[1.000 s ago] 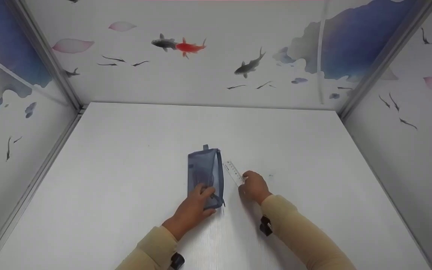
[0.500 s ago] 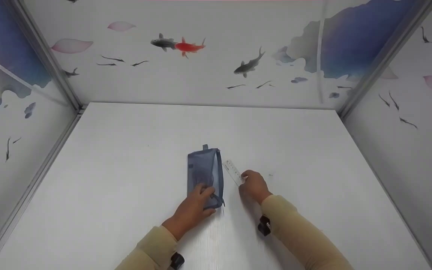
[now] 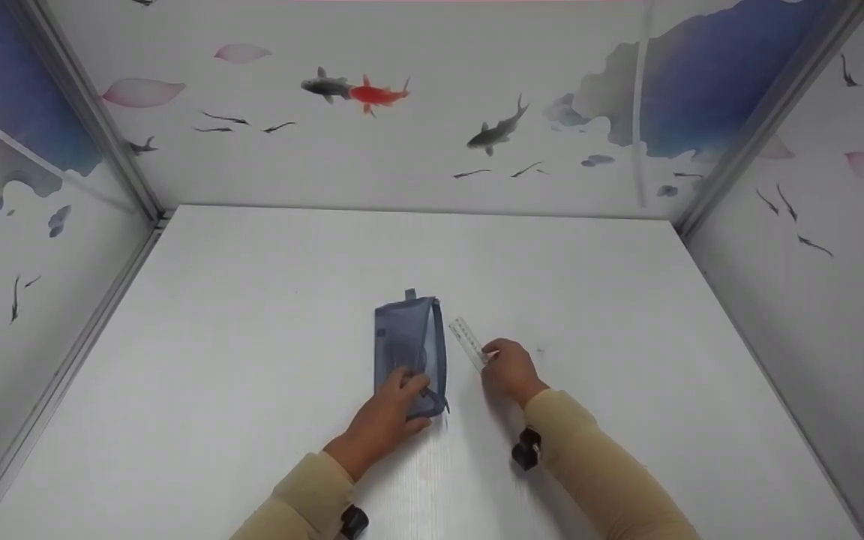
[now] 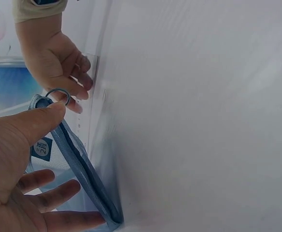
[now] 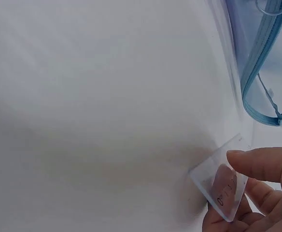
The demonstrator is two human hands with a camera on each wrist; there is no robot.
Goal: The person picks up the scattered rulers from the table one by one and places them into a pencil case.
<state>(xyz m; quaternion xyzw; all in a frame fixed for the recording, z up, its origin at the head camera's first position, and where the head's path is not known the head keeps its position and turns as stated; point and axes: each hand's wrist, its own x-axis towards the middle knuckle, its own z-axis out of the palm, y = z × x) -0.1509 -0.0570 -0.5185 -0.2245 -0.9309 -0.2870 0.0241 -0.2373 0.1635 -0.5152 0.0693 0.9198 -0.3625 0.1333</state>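
A blue mesh zip pouch (image 3: pixel 402 330) lies on the white table with its long zipper side to the right, the opening gaping. My left hand (image 3: pixel 381 420) grips the pouch's near end. In the left wrist view its thumb presses by the zipper's ring pull (image 4: pixel 59 90), while other fingers spread along the pouch. Just right of the pouch, my right hand (image 3: pixel 511 371) pinches a clear ruler (image 3: pixel 466 337) between thumb and fingers. The ruler slants toward the pouch's far right corner, apart from it. In the right wrist view, printed marks show through the ruler (image 5: pixel 206 175).
The white table (image 3: pixel 252 300) is bounded by panels printed with fish and petals, such as the back wall (image 3: pixel 432 150). Metal posts (image 3: pixel 94 112) stand at the corners. A faint small mark (image 3: pixel 541 350) shows on the table right of my right hand.
My right hand and the ruler have shifted very slightly right, widening the gap to the pouch. My left hand and the pouch have stayed in place.
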